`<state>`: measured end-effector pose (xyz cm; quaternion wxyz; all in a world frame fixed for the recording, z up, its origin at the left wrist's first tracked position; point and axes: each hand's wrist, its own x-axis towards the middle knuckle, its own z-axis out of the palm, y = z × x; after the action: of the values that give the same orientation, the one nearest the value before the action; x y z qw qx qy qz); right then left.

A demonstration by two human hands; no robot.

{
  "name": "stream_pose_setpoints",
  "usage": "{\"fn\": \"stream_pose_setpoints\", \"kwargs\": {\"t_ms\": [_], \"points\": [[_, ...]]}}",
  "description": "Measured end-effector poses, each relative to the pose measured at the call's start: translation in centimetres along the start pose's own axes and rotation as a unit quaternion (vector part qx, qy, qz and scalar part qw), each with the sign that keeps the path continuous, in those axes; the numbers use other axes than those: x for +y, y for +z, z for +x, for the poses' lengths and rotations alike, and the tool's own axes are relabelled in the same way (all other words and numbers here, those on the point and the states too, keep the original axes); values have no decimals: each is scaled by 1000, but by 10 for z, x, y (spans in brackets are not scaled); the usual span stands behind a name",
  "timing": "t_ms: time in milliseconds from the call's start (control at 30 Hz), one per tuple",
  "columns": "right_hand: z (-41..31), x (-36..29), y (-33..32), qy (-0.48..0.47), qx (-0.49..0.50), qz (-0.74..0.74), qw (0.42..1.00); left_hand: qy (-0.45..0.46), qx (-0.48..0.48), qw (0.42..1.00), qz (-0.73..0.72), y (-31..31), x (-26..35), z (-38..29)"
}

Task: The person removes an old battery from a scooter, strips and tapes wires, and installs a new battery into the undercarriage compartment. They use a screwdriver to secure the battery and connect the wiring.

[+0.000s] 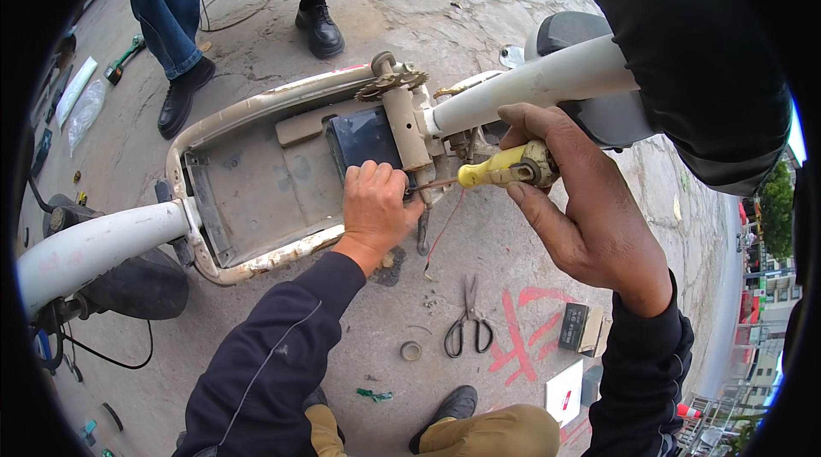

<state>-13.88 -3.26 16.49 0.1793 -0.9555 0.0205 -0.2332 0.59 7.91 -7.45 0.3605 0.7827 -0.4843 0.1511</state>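
Observation:
My right hand (593,204) grips the yellow handle of a screwdriver (490,166), its fingers wrapped around the butt end. The shaft points left towards my left hand (378,200), which is closed beside the lower frame rail. A small dark part shows at the left fingertips where the shaft ends; what it is I cannot tell. Both hands are over a white scooter or e-bike frame (256,104) with an open, dusty floor tray (256,200). In the tray sits a dark box (365,139) next to the bottom-bracket tube (407,127). A toothed chainring (391,85) is above it.
On the concrete lie black-handled scissors (470,322), a tape roll (410,350), a small box (580,329) and a white box (564,393). A thin red wire (442,232) hangs below the frame. Opposite, another person's legs (167,14) are close to the frame.

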Motion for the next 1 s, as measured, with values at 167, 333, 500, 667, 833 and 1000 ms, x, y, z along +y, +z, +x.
{"fn": "stream_pose_setpoints", "kwargs": {"t_ms": [167, 333, 500, 667, 833, 1000], "points": [[-4, 1, 6, 65, 1, -108, 992, 0, -9, 1000, -10, -1, 0, 0], [-5, -3, -9, 38, -95, 25, 994, 2, 1, 1000, -1, 0, 1, 0], [-4, -6, -7, 161, -132, -114, 971, 4, 4, 1000, -1, 0, 1, 0], [-2, -5, -8, 55, -79, 56, 994, 12, 14, 1000, -12, 0, 1, 0], [1, -12, -1, 210, -127, -98, 964, 6, 16, 1000, -11, 1, 1, 0], [-1, -2, -9, 53, -58, -34, 996, 8, 17, 1000, -5, 2, 1, 0]]}}
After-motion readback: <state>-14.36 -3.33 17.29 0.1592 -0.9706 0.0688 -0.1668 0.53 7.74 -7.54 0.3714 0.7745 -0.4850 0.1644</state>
